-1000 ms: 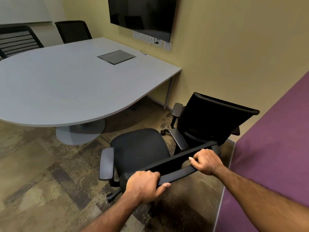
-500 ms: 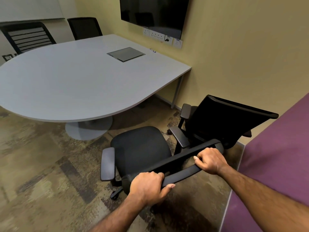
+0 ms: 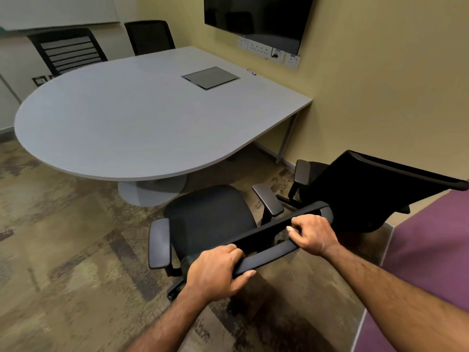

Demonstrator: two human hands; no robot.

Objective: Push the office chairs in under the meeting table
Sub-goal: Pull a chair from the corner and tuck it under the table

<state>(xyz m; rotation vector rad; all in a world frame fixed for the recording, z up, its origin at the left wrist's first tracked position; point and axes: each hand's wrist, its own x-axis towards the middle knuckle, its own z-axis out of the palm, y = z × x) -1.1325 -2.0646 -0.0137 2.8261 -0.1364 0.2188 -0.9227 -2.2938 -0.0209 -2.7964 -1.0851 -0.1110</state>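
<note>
A black office chair (image 3: 210, 219) stands just in front of me, its seat facing the grey meeting table (image 3: 132, 123). My left hand (image 3: 215, 270) grips the left part of its backrest top bar, and my right hand (image 3: 312, 235) grips the right part. The seat's front edge is close to the table's curved rim and pedestal base (image 3: 152, 191), a narrow gap apart. A second black chair (image 3: 360, 189) stands to the right by the wall, turned sideways and apart from the table.
Two more black chairs (image 3: 68, 49) (image 3: 149, 36) sit at the table's far side. A dark screen (image 3: 256, 16) hangs on the yellow wall above sockets. A purple partition (image 3: 429, 262) closes off the right. A table leg (image 3: 286, 138) stands near the wall.
The chair in my hands has rolled forward toward the table, and the view has shifted left and closer. Both hands keep the same hold on the backrest.
</note>
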